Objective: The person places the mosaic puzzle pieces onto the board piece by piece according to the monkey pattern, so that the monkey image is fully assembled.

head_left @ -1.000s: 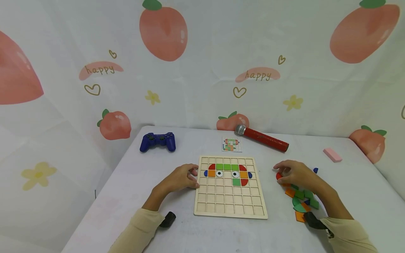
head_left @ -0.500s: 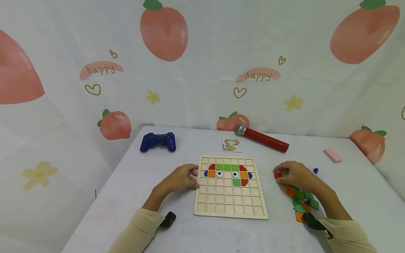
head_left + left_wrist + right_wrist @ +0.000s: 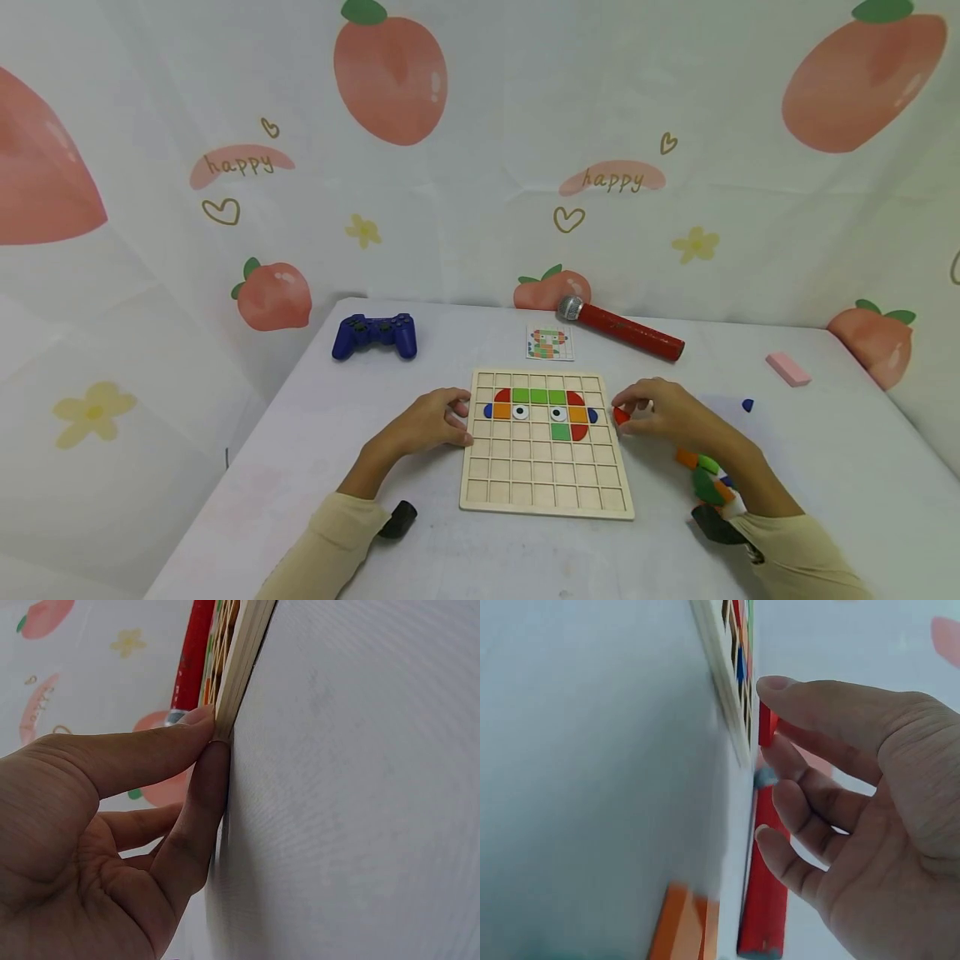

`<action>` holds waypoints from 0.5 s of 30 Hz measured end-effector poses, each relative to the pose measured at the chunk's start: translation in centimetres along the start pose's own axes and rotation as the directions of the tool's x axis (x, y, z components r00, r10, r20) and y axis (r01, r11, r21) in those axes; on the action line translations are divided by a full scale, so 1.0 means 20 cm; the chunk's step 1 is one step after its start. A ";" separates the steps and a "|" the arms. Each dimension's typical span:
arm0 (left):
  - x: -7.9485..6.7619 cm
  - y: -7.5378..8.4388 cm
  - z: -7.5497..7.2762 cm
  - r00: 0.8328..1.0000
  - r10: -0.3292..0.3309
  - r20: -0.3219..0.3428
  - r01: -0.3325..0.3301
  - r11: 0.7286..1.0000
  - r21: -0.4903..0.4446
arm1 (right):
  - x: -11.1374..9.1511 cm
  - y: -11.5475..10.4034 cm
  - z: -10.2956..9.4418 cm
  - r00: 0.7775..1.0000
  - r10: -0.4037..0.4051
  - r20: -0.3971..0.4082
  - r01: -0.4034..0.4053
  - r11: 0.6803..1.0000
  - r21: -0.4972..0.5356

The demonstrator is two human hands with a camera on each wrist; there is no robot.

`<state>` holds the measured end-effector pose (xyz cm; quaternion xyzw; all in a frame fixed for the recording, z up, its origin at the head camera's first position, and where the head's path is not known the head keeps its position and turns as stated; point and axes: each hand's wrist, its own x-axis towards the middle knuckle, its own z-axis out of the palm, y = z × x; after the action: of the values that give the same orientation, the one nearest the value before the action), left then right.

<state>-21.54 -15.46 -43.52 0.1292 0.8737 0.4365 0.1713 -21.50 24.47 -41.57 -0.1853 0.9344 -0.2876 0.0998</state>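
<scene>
A wooden grid board lies mid-table, a partial face of red, green, orange and blue pieces and two eye discs set in its upper cells. At its left edge is my left hand; in the left wrist view its thumb and index finger pinch the board's rim. My right hand is just off the board's right edge. Between thumb and fingers it pinches a small red curved-edge piece, close to the rim. My right forearm partly hides the pile of loose pieces.
Behind the board lies a pattern card, beside a red microphone. A blue game controller sits at the back left. To the right are a pink block and a single blue half-round piece.
My right hand has picked the red piece from the loose pile and carried it left to the board's right edge. The left hand stays at the board's left rim.
</scene>
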 end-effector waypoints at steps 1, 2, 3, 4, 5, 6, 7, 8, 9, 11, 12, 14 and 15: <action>0.00 0.00 0.00 1.000 0.000 0.000 0.000 1.000 0.000 | 0.01 -0.01 0.01 1.000 -0.016 0.003 0.016 1.000 0.006; 0.00 0.00 0.00 1.000 0.000 0.001 0.000 1.000 -0.001 | 0.02 -0.03 0.02 1.000 -0.028 0.003 0.028 1.000 0.011; 0.00 0.00 0.00 1.000 0.001 0.002 -0.001 1.000 -0.001 | 0.03 -0.04 0.03 0.999 -0.042 0.006 0.042 0.999 0.016; 0.00 0.00 0.00 1.000 0.003 0.003 -0.003 1.000 -0.001 | 0.04 -0.06 0.04 0.998 -0.055 0.007 0.055 0.998 0.019; 0.00 0.00 0.00 1.000 0.005 0.003 -0.005 1.000 -0.002 | 0.05 -0.07 0.05 0.997 -0.071 0.009 0.071 0.997 0.024; 0.00 0.00 0.00 1.000 0.008 0.003 -0.008 1.000 -0.003 | 0.06 -0.08 0.06 0.997 -0.080 0.009 0.080 0.996 0.032; 0.00 0.00 0.00 1.000 0.010 0.003 -0.010 1.000 -0.004 | 0.07 -0.10 0.06 0.996 -0.091 0.013 0.090 0.995 0.042; 0.00 -0.01 0.00 1.000 0.012 0.004 -0.012 1.000 -0.005 | 0.08 -0.11 0.07 0.995 -0.102 0.014 0.101 0.994 0.048; 0.00 -0.01 0.00 1.000 0.014 0.004 -0.014 1.000 -0.005 | 0.09 -0.13 0.08 0.993 -0.114 0.015 0.113 0.992 0.049; 0.00 -0.01 0.00 1.000 0.015 0.005 -0.015 1.000 -0.006 | 0.11 -0.16 0.10 0.991 -0.130 0.020 0.129 0.991 0.047; 0.00 -0.01 0.00 1.000 0.015 0.005 -0.015 1.000 -0.006 | 0.12 -0.18 0.11 0.990 -0.135 0.025 0.134 0.990 0.048; 0.00 -0.01 0.00 1.000 0.014 0.007 -0.014 1.000 -0.006 | 0.15 -0.21 0.13 0.987 -0.156 0.037 0.155 0.987 0.039; 0.00 -0.01 0.00 1.000 0.013 0.007 -0.013 1.000 -0.006 | 0.16 -0.23 0.13 0.985 -0.165 0.044 0.164 0.986 0.029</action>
<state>-21.66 -15.57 -43.62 0.1358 0.8709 0.4398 0.1722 -22.26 18.33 -41.37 -0.2670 0.9097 -0.3021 0.0997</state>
